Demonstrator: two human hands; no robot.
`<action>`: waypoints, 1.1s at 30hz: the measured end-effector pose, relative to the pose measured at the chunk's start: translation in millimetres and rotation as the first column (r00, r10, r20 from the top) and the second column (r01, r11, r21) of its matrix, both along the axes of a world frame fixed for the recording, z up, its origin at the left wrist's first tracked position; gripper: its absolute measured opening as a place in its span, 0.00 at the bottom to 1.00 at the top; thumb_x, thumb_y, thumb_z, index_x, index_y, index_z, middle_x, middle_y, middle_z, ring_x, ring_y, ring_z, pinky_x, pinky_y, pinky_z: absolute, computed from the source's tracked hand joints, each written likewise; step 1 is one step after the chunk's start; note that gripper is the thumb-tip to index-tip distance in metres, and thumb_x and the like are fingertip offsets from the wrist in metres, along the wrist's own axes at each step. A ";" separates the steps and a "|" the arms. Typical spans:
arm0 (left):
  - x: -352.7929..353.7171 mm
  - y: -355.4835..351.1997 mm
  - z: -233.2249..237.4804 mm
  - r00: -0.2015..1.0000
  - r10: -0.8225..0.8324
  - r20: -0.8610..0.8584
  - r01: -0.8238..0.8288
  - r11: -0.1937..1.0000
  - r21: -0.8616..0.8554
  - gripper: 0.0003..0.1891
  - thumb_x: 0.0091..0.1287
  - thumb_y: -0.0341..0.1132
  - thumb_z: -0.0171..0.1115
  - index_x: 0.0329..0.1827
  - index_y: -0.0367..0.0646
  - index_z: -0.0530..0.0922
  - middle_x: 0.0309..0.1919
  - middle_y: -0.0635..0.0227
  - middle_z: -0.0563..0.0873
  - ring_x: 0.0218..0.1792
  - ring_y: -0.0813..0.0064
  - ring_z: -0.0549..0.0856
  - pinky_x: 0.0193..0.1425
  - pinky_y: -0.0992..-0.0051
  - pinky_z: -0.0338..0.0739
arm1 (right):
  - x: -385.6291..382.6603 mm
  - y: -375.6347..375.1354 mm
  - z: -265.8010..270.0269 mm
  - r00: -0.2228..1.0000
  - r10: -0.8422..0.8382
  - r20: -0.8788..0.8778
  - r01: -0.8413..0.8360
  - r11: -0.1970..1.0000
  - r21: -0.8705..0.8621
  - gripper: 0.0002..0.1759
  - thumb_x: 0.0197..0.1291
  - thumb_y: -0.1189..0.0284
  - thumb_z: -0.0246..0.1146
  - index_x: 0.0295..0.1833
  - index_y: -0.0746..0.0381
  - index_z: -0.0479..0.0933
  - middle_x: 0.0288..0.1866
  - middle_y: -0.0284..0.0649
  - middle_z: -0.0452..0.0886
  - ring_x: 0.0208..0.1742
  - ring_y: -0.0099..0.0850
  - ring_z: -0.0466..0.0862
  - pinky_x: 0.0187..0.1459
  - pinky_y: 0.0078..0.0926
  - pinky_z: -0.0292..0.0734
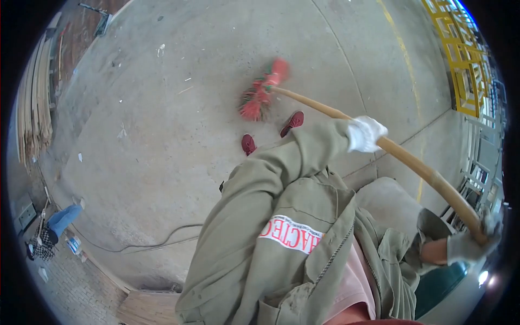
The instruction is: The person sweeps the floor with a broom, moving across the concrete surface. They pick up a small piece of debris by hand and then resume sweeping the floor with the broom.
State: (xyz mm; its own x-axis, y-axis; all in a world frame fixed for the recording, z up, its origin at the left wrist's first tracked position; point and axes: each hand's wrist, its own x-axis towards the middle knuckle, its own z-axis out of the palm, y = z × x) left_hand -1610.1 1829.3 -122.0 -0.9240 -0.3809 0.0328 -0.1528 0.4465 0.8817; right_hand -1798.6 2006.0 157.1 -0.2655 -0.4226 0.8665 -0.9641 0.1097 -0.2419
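Observation:
A broom's long wooden handle (409,161) slopes from the middle of the view down to the right. Its red and green head (262,93), smeared by motion, is over the concrete floor just beyond my dark red shoes. My left hand (367,134), in a white glove, is wrapped round the handle partway along, with my sleeved arm reaching across my body. Near the handle's upper end, at the far right, my right hand (476,241) grips it in a greyish glove, somewhat blurred. Small white scraps (161,50) lie on the floor left of the broom head.
Yellow metal frames (467,81) stand at the upper right, with grey racks (479,157) below them. Long wooden boards (37,103) are stacked at the far left. Another person (46,235) is at the lower left, near a cable (138,246) on the floor.

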 end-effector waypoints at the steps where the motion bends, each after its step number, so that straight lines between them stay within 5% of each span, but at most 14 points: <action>1: 4.2 -16.4 -6.9 0.996 0.057 0.064 -0.058 0.998 0.005 0.12 0.53 0.42 0.61 0.35 0.45 0.78 0.32 0.58 0.83 0.37 0.56 0.82 0.44 0.63 0.76 | -22.1 -19.2 -14.4 0.991 0.029 0.127 -0.027 1.000 -0.013 0.17 0.62 0.70 0.50 0.50 0.72 0.72 0.40 0.49 0.80 0.38 0.38 0.83 0.45 0.31 0.80; 3: 22.7 -53.0 -28.5 0.970 0.172 0.169 -0.171 0.985 -0.022 0.12 0.53 0.42 0.62 0.36 0.46 0.78 0.32 0.58 0.83 0.38 0.56 0.82 0.44 0.63 0.76 | -39.8 -72.7 -55.9 0.880 0.119 0.460 -0.110 0.993 -0.045 0.19 0.62 0.67 0.51 0.49 0.72 0.71 0.36 0.49 0.81 0.38 0.37 0.82 0.40 0.28 0.79; 6: 59.2 -94.0 -61.2 0.905 0.330 0.269 -0.325 0.944 -0.066 0.13 0.51 0.43 0.63 0.37 0.48 0.78 0.32 0.58 0.83 0.38 0.57 0.82 0.44 0.62 0.75 | 1.4 -158.0 -108.5 0.411 0.449 0.794 -0.351 0.881 -0.316 0.18 0.66 0.66 0.47 0.48 0.72 0.71 0.36 0.48 0.81 0.37 0.36 0.82 0.43 0.25 0.77; 8: 86.0 -112.5 -85.1 0.796 0.438 0.419 -0.435 0.894 -0.108 0.14 0.51 0.43 0.64 0.37 0.48 0.78 0.33 0.58 0.82 0.38 0.57 0.82 0.43 0.62 0.75 | 19.8 -191.6 -148.8 0.570 0.303 0.764 -0.371 0.924 -0.089 0.17 0.64 0.67 0.51 0.49 0.71 0.71 0.37 0.49 0.81 0.39 0.36 0.82 0.47 0.28 0.75; 10: 123.8 -125.3 -114.4 0.680 0.571 0.460 -0.534 0.815 -0.223 0.14 0.50 0.43 0.66 0.36 0.47 0.78 0.33 0.58 0.82 0.38 0.56 0.81 0.43 0.63 0.75 | 27.8 -224.8 -190.1 0.161 0.354 0.921 -0.590 0.783 -0.198 0.18 0.61 0.68 0.56 0.52 0.69 0.70 0.39 0.49 0.81 0.43 0.36 0.81 0.50 0.31 0.73; 12: 173.5 -132.1 -126.4 0.640 0.642 0.422 -0.571 0.765 -0.297 0.16 0.48 0.43 0.69 0.37 0.47 0.78 0.33 0.59 0.82 0.37 0.56 0.81 0.42 0.63 0.74 | 63.9 -248.6 -203.1 0.101 0.236 0.966 -0.813 0.580 -0.057 0.23 0.58 0.67 0.61 0.55 0.68 0.69 0.42 0.47 0.81 0.46 0.34 0.80 0.51 0.30 0.72; 14: 229.6 -131.5 -123.0 0.513 0.754 0.411 -0.717 0.639 -0.278 0.15 0.49 0.37 0.68 0.40 0.46 0.79 0.36 0.60 0.83 0.38 0.59 0.82 0.45 0.65 0.75 | 74.2 -251.1 -230.8 0.124 0.067 0.990 -0.935 0.343 0.094 0.27 0.58 0.64 0.60 0.60 0.67 0.66 0.47 0.47 0.78 0.50 0.32 0.78 0.54 0.28 0.69; 16: 295.6 -126.0 -123.4 0.338 0.939 0.056 -0.893 0.339 -0.297 0.16 0.51 0.35 0.70 0.43 0.42 0.79 0.36 0.64 0.83 0.38 0.72 0.82 0.43 0.73 0.76 | 69.6 -261.7 -271.5 0.119 -0.054 0.991 -0.947 0.294 0.129 0.27 0.54 0.65 0.65 0.57 0.65 0.69 0.45 0.44 0.79 0.46 0.29 0.78 0.50 0.24 0.71; 18: 327.6 -128.3 -58.7 0.094 0.939 0.330 -0.974 0.155 -0.166 0.18 0.54 0.36 0.69 0.47 0.39 0.78 0.34 0.71 0.82 0.36 0.79 0.79 0.39 0.79 0.75 | 48.5 -258.7 -345.3 0.320 -0.137 0.938 -0.892 0.290 0.347 0.21 0.53 0.67 0.65 0.51 0.65 0.74 0.40 0.39 0.80 0.40 0.24 0.77 0.45 0.21 0.72; 19: 370.2 -125.0 -61.1 0.151 0.982 0.110 -0.955 0.174 -0.241 0.19 0.54 0.34 0.69 0.48 0.38 0.78 0.33 0.71 0.82 0.34 0.80 0.78 0.40 0.80 0.74 | 41.1 -253.5 -380.4 0.318 -0.157 0.935 -0.884 0.308 0.352 0.21 0.53 0.67 0.65 0.51 0.65 0.74 0.40 0.39 0.80 0.40 0.24 0.77 0.45 0.21 0.72; 24: 426.8 -104.9 -16.7 -0.226 0.969 0.104 -0.946 -0.192 -0.261 0.16 0.62 0.33 0.59 0.52 0.34 0.75 0.46 0.59 0.81 0.47 0.72 0.79 0.56 0.73 0.71 | 33.0 -232.1 -551.7 0.487 -0.388 0.782 -0.766 0.241 0.596 0.12 0.52 0.69 0.63 0.41 0.63 0.79 0.36 0.41 0.81 0.36 0.26 0.79 0.40 0.22 0.73; 25: 511.3 -82.5 -32.4 0.017 0.989 0.144 -0.694 0.115 -0.710 0.17 0.64 0.31 0.52 0.56 0.36 0.71 0.49 0.56 0.78 0.49 0.70 0.78 0.56 0.73 0.71 | 39.4 -229.9 -589.5 0.520 -0.393 0.758 -0.747 0.221 0.627 0.11 0.52 0.70 0.62 0.40 0.62 0.80 0.33 0.40 0.81 0.34 0.26 0.79 0.40 0.22 0.73; 28: 524.8 -74.6 -31.6 0.028 0.995 0.093 -0.511 0.094 -0.854 0.20 0.63 0.27 0.46 0.59 0.36 0.66 0.47 0.53 0.79 0.49 0.63 0.78 0.55 0.65 0.72 | 65.1 -220.0 -724.8 0.651 -0.324 0.686 -0.666 0.189 0.721 0.11 0.51 0.69 0.62 0.40 0.60 0.80 0.34 0.42 0.80 0.36 0.32 0.80 0.41 0.27 0.74; 33: 570.3 -51.2 -20.5 -0.217 0.957 -0.192 -0.834 -0.284 -0.474 0.18 0.64 0.34 0.50 0.54 0.31 0.69 0.49 0.45 0.77 0.54 0.56 0.76 0.62 0.59 0.66 | 121.7 -202.0 -877.3 0.727 -0.367 0.580 -0.564 0.160 0.810 0.11 0.50 0.67 0.62 0.39 0.57 0.80 0.36 0.44 0.79 0.39 0.41 0.80 0.42 0.35 0.74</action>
